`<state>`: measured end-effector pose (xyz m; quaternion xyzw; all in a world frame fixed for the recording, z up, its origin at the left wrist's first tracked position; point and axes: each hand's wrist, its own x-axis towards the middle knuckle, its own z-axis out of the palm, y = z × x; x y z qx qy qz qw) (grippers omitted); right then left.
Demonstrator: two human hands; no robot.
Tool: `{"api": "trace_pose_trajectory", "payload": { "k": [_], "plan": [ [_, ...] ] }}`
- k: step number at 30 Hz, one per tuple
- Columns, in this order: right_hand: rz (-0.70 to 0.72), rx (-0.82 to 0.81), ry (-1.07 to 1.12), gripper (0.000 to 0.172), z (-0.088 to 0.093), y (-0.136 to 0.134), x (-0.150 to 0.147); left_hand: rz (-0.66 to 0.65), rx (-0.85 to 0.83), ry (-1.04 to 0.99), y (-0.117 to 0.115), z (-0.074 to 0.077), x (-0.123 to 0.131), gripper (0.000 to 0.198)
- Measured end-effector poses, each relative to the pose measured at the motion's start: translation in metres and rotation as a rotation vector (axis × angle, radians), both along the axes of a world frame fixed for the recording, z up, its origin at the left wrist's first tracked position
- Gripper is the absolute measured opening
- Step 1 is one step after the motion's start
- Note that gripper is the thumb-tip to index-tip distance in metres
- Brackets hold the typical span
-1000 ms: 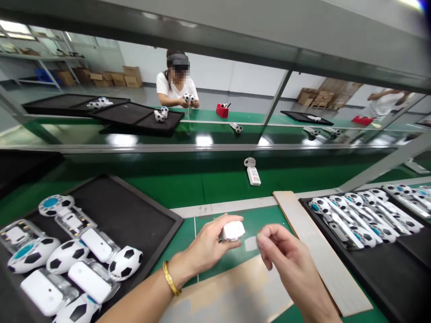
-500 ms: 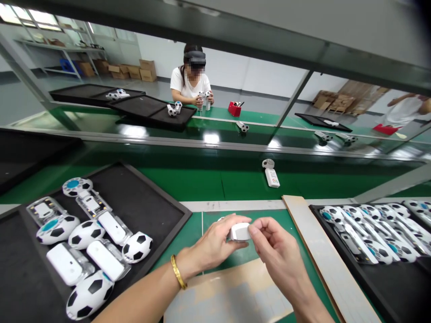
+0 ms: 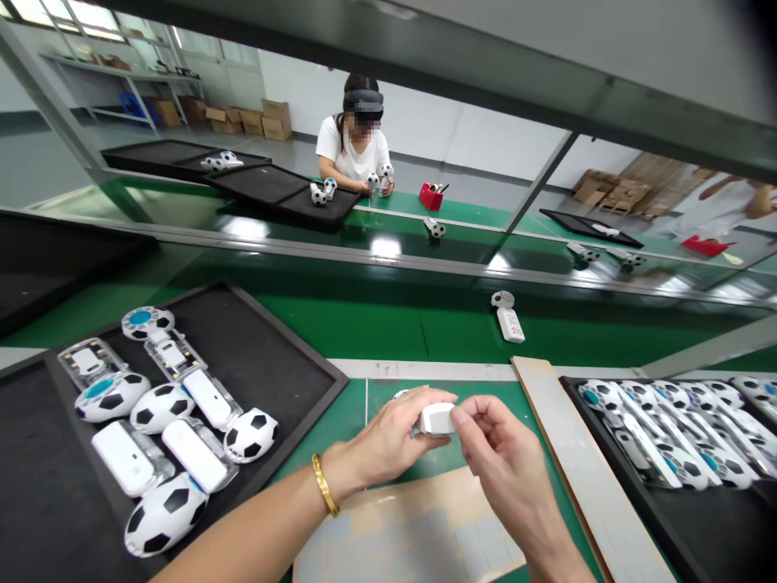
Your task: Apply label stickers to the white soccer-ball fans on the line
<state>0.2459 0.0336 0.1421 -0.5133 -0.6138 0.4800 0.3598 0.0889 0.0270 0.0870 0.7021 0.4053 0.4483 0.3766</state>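
Left hand (image 3: 388,429) and right hand (image 3: 510,453) meet above the green bench (image 3: 388,324), both closed on a small white plastic block (image 3: 435,419). Left fingers (image 3: 418,402) wrap over its top and near side; right fingertips (image 3: 464,417) pinch its right end. The gap between the hands is narrow, with the block between them. A rounded piece shows just behind the left fingers, mostly hidden. Gold bangle (image 3: 324,495) on left wrist.

Left of the hands: black tray (image 3: 291,344) holding soccer-ball-patterned shells (image 3: 251,435) and white rectangular units (image 3: 197,453). Right of them: wooden strip (image 3: 583,478), then a black tray (image 3: 637,518) with similar pieces in tight rows (image 3: 661,429). Pale card (image 3: 406,534) lies under the hands. Across the bench, a seated co-worker (image 3: 355,138) in a white T-shirt handles similar pieces.
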Motion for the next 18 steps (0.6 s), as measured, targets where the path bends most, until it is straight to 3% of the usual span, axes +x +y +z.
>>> {"api": "trace_pose_trajectory", "payload": {
  "k": [18],
  "plan": [
    [-0.014,0.004,0.004,0.029,-0.0015,-0.0003,-0.0006,0.014,-0.018,0.011,-0.0001,0.0017,0.001,0.04]
  ]
}}
